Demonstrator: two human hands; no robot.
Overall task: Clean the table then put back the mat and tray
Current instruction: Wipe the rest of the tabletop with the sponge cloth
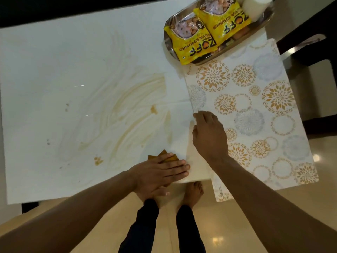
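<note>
The white table (54,73) carries brownish smears (131,95) and small spots across its middle. My left hand (160,170) lies flat with straight fingers on a mustard-coloured cloth (164,155) near the table's front edge. My right hand (209,136) rests on the left edge of the floral mat (255,114), fingers over that edge; whether they grip it is hidden. The mat hangs over the table's right end. A steel tray (169,44) sits at the far right, partly on the mat.
Two yellow snack packets (215,28) and a white container (255,6) lie in the tray. A dark chair (310,46) stands beyond the table's right end. My bare feet (193,192) are on the tiled floor under the front edge.
</note>
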